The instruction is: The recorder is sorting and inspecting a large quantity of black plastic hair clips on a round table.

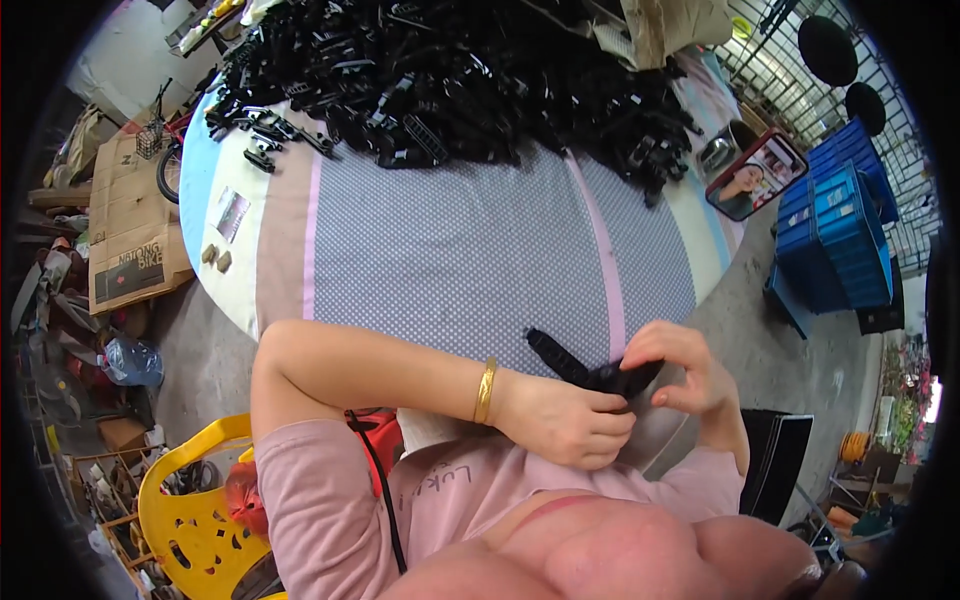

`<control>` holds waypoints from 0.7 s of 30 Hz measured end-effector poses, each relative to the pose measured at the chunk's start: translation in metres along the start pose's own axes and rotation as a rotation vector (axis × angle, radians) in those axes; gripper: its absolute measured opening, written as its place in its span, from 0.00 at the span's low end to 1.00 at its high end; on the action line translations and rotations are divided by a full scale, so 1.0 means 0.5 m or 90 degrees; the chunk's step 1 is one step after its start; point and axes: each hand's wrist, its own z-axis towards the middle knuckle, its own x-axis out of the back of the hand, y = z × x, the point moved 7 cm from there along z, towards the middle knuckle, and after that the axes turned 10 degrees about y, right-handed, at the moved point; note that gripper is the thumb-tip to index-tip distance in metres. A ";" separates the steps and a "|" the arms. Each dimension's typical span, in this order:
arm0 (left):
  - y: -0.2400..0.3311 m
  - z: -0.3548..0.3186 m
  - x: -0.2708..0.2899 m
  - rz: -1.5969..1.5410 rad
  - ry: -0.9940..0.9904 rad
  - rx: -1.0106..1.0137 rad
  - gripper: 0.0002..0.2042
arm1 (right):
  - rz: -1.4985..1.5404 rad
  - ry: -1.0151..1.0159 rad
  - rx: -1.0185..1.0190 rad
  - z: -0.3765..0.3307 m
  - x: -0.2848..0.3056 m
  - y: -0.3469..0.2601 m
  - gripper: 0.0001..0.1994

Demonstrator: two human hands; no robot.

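Note:
A long black plastic part (556, 357) with a ribbed arm sticks out over the table's near edge; I cannot make out its exact kind. My left hand (570, 420), below a gold bracelet (485, 390), has its fingers closed around the part's lower end. On the other side, my right hand (690, 368) curls its fingers and thumb about the part's dark right end, which is partly hidden behind them. Across the far side of the table spreads a big heap of similar black parts (430, 90).
A patterned cloth covers the round table (450, 250). At right, a phone (757, 177) leans by a metal cup (722, 145). Small brown pieces (217, 258) lie at left. Around stand blue crates (835, 230), a yellow chair (200, 520) and a cardboard box (130, 220).

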 end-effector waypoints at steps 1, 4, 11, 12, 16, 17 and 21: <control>-0.001 -0.001 0.010 0.010 -0.006 -0.003 0.10 | 0.012 -0.035 -0.025 0.002 -0.009 0.004 0.23; -0.038 -0.028 0.038 0.072 -0.092 0.142 0.17 | -0.001 -0.108 -0.019 0.011 -0.012 -0.005 0.19; -0.056 -0.061 0.017 0.055 -0.138 0.230 0.17 | -0.028 -0.117 -0.061 0.118 0.011 -0.010 0.13; -0.048 -0.057 0.008 0.059 -0.128 0.193 0.14 | -0.067 -0.062 -0.031 0.147 0.022 -0.013 0.12; -0.021 -0.043 -0.069 0.007 -0.181 0.089 0.11 | -0.113 0.096 0.006 0.289 0.057 -0.010 0.11; -0.015 -0.043 -0.098 0.036 -0.215 0.070 0.10 | -0.107 0.131 0.014 0.335 0.053 -0.002 0.11; -0.020 -0.027 -0.110 0.100 -0.331 -0.037 0.10 | -0.429 0.178 0.212 0.487 0.067 0.049 0.22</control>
